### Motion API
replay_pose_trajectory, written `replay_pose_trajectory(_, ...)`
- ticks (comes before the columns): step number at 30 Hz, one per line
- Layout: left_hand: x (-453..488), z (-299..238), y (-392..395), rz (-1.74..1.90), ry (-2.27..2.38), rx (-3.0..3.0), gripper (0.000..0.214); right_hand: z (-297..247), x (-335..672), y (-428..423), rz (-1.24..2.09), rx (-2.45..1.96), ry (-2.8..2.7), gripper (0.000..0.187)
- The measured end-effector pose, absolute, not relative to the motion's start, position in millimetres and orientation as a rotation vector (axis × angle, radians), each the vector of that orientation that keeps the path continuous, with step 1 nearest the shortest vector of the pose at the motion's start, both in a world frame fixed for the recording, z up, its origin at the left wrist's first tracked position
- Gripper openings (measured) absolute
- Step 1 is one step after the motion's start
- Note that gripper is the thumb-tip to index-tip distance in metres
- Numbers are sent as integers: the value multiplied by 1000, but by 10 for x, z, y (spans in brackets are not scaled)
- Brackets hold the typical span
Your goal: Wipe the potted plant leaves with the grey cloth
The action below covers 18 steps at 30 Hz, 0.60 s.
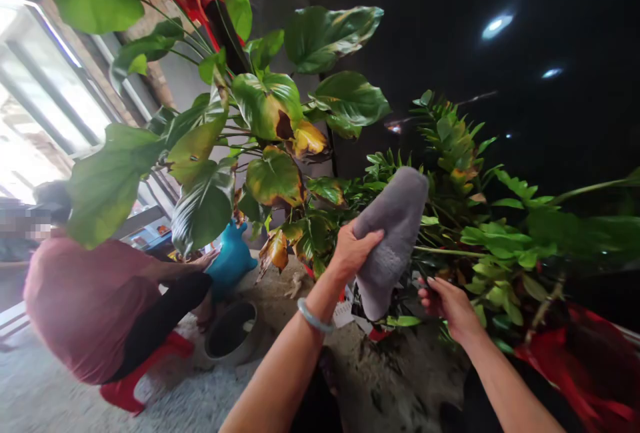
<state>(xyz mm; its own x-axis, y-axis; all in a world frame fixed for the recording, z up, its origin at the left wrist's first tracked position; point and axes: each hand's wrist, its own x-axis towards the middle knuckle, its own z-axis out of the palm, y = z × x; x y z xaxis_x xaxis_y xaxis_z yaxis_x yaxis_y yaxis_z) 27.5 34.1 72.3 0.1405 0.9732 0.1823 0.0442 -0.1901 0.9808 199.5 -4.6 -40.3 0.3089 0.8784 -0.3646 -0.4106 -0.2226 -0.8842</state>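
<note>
My left hand (pixel 357 246) grips a grey cloth (pixel 393 233), thumb lying across its front, with a pale bangle (pixel 315 316) on the wrist. Lower and to the right, my right hand (pixel 450 306) has its thumb and fingers pinched together among the stems; what sits between them is too small to make out. Around both hands grows a potted plant with many small glossy leaves (pixel 493 239). To the left rises a taller plant with broad leaves (pixel 270 103), several of them yellowed and brown at the edges.
A person in a pink shirt (pixel 95 299) sits on a red stool (pixel 150 369) at left. Near them are a blue animal-shaped toy (pixel 231 259) and a dark bucket (pixel 233 333). Red wrapping (pixel 585 366) lies at lower right, below a dark shiny wall (pixel 450 33).
</note>
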Motion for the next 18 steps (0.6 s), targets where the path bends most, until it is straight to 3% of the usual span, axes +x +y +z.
replay_pose_trajectory(3, 247, 311, 244, 899, 1230, 1668, 7, -454, 1982, -29, 1274, -1313, -476, 7)
replay_pose_trajectory(6, -6, 147, -48, 530, 1104, 1651, 8, -498, 1994, -10, 1275, -1336, -467, 8)
replay_pose_trajectory(8, -151, 313, -152, 597, 1039, 1526, 17, -491, 2005, -9, 1282, -1325, -475, 8)
replay_pose_trajectory(14, -21, 815, 179, 1306, 1057, 1415, 27, -374, 1960, -45, 1304, -1257, -501, 10)
replay_pose_trajectory(18, 2, 345, 51, 1050, 1219, 1448, 11, -379, 1923, -49, 1298, -1286, -473, 7)
